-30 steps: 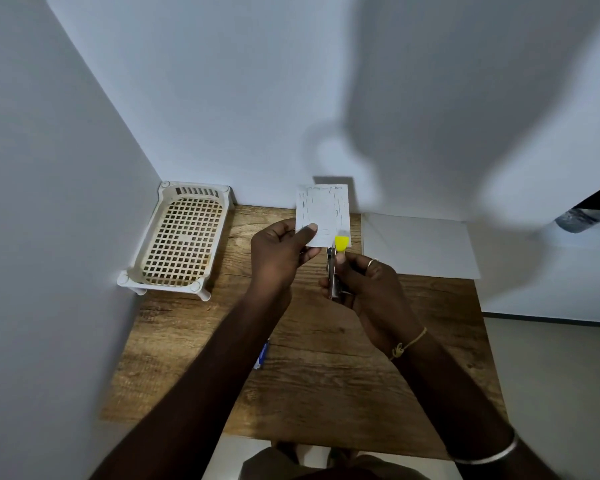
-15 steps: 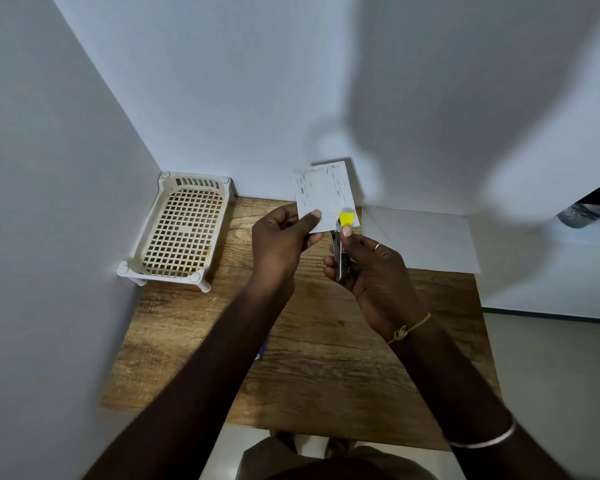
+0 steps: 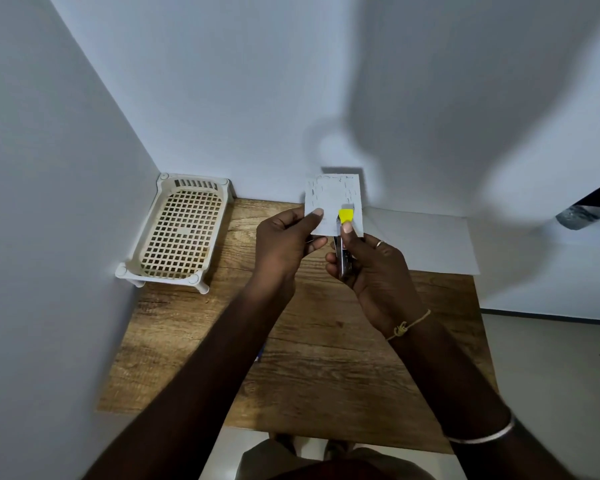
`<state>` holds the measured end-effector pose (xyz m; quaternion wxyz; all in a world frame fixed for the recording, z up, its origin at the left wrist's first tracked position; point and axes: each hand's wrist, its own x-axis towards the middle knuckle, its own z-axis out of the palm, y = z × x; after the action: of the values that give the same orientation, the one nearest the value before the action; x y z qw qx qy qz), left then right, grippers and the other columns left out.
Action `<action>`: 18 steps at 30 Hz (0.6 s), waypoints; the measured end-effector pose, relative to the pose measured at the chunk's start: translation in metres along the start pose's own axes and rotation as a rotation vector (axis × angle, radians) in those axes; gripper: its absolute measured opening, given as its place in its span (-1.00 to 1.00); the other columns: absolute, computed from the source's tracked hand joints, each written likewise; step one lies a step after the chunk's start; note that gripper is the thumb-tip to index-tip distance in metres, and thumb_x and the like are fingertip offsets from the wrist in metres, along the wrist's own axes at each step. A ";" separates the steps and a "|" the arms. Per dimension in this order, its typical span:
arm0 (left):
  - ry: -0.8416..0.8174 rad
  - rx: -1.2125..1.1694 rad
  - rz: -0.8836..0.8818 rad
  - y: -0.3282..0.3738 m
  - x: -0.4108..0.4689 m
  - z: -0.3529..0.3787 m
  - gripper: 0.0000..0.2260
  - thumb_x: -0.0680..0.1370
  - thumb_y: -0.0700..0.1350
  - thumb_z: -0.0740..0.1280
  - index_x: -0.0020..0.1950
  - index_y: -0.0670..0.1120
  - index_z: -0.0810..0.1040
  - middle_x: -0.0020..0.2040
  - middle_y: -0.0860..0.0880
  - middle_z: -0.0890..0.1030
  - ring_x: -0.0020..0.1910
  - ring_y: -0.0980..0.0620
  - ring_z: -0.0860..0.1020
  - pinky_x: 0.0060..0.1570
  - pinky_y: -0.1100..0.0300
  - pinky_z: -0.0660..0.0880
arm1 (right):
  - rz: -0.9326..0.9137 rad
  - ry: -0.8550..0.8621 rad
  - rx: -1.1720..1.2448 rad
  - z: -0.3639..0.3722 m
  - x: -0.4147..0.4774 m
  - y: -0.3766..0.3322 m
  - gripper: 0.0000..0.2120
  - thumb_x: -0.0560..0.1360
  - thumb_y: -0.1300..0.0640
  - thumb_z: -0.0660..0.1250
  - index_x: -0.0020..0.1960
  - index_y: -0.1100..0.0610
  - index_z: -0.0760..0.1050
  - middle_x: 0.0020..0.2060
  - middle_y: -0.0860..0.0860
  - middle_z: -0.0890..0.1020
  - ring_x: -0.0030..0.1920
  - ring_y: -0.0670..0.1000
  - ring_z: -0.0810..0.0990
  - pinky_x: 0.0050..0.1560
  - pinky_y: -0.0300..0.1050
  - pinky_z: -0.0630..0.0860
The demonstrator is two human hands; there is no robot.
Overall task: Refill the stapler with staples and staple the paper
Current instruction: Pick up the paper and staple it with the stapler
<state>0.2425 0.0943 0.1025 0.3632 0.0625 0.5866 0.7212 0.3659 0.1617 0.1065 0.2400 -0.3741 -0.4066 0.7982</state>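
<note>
Paper, a small pale card-like piece with rows of short dark marks, is held up in the air above the far edge of the desk, close to the back wall. The left hand pinches its lower left corner, thumb on the near face and the other fingers curled behind it. The right hand is wrapped around the stapler, a slim metal tool with a yellow tip, and its thumb presses on top just behind that tip; the remaining fingers are closed together under the body. The yellow tip lies over the paper's lower right part, so the sheet appears to sit in the stapler's mouth, though the gap itself is hidden. The paper looks light and thin and only mildly stiff; held by one corner it will likely flex or twist when the stapler bites, so a grip near the stapling point, with the edge kept flat, would serve best. The stapler looks small, hard and smooth, and probably needs a firm squeeze between thumb on top and fingers beneath, taken near the front for leverage. A perforated cream tray stands at the far left corner, and a white sheet lies flat at the far right edge.
</note>
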 end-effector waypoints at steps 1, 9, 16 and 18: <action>-0.004 0.002 -0.003 0.000 0.000 0.000 -0.87 0.55 -0.19 0.47 0.03 -0.24 0.72 -0.08 -0.13 0.76 -0.20 0.05 0.69 -0.16 0.23 0.62 | 0.004 -0.002 0.003 0.000 0.001 -0.001 -0.64 0.42 -0.05 0.53 0.01 0.24 0.69 -0.16 0.16 0.68 -0.14 0.11 0.65 -0.11 -0.04 0.65; -0.057 0.034 0.007 0.000 -0.007 0.001 -0.84 0.51 -0.22 0.51 0.07 -0.21 0.70 -0.08 -0.10 0.76 -0.18 0.02 0.71 -0.19 0.23 0.61 | 0.010 -0.003 0.069 0.002 0.001 -0.001 -0.64 0.47 0.00 0.52 0.15 0.21 0.66 -0.14 0.14 0.65 -0.14 0.08 0.63 -0.15 -0.09 0.61; -0.037 0.015 -0.013 -0.001 -0.010 0.002 -0.79 0.49 -0.26 0.52 0.06 -0.32 0.64 -0.07 -0.18 0.75 -0.24 -0.07 0.72 -0.19 0.14 0.67 | 0.003 0.035 0.099 0.005 0.002 -0.003 -0.67 0.48 0.05 0.51 0.14 0.24 0.66 -0.17 0.14 0.67 -0.22 0.03 0.64 -0.19 -0.12 0.63; -0.019 0.029 -0.028 -0.003 -0.011 0.003 -0.77 0.49 -0.25 0.53 0.08 -0.33 0.64 -0.08 -0.17 0.75 -0.28 -0.04 0.69 -0.18 0.16 0.66 | -0.003 0.043 0.098 0.006 0.001 -0.003 -0.71 0.48 0.07 0.50 0.10 0.24 0.67 -0.20 0.13 0.67 -0.25 0.02 0.64 -0.21 -0.12 0.63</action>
<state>0.2529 0.0901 0.1042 0.3779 0.0665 0.5941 0.7069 0.3607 0.1610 0.1106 0.2681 -0.3784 -0.3620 0.8086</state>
